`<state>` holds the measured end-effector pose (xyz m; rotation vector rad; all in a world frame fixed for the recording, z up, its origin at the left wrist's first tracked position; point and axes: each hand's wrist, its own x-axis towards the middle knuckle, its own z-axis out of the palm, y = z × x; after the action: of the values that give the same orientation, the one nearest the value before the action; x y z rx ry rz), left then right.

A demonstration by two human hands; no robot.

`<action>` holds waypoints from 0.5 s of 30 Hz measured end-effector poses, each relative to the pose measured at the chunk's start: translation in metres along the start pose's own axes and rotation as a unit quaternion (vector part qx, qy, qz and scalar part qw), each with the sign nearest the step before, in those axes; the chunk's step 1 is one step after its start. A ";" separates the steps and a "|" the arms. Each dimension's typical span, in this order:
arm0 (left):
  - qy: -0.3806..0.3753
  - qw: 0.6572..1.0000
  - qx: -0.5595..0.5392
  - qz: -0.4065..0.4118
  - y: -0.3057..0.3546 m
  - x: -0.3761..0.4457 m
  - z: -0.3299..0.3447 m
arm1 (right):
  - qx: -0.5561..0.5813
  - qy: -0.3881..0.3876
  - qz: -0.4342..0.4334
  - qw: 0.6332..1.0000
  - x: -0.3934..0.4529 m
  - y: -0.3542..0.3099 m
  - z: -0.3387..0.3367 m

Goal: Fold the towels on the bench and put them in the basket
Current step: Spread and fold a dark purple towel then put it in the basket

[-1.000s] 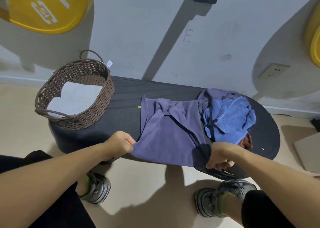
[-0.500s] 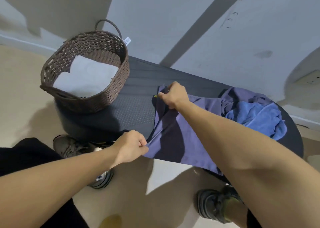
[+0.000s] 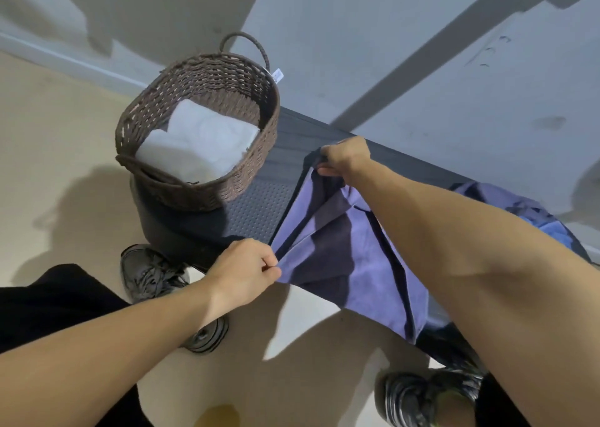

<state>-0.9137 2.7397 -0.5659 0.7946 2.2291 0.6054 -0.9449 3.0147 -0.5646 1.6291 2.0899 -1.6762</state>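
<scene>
A purple towel (image 3: 344,258) lies over the front of the dark bench (image 3: 259,212), part of it hanging past the near edge. My left hand (image 3: 243,271) pinches its near left corner. My right hand (image 3: 347,159) grips its far left corner, lifted a little above the bench. A brown woven basket (image 3: 156,108) stands on the bench's left end with a folded white towel (image 3: 201,144) inside. More towels, purple (image 3: 493,196) and blue (image 3: 555,232), lie bunched at the right behind my right arm, mostly hidden.
A grey wall (image 3: 357,53) runs close behind the bench. My shoes (image 3: 149,274) stand on the beige floor (image 3: 48,154) in front of it. A yellow object shows at the top edge.
My right hand left the towel's near right edge and went over to its far left corner, which it now grips. My left hand kept its corner. The view tilted down and left.
</scene>
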 end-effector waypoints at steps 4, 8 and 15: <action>0.013 0.999 0.019 -0.035 -0.021 0.007 -0.002 | 0.022 -0.067 -0.034 0.997 -0.001 0.008 0.006; 0.001 0.997 -0.010 -0.073 -0.034 0.010 0.002 | -0.149 0.051 -0.170 0.973 -0.006 0.018 -0.018; -0.037 0.992 -0.085 -0.084 -0.037 0.009 0.012 | -0.390 -0.102 -0.211 0.890 -0.026 0.050 -0.062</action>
<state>-0.9241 2.7221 -0.6002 0.5293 2.1176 0.6628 -0.8641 3.0354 -0.5597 0.7600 2.6041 -0.7688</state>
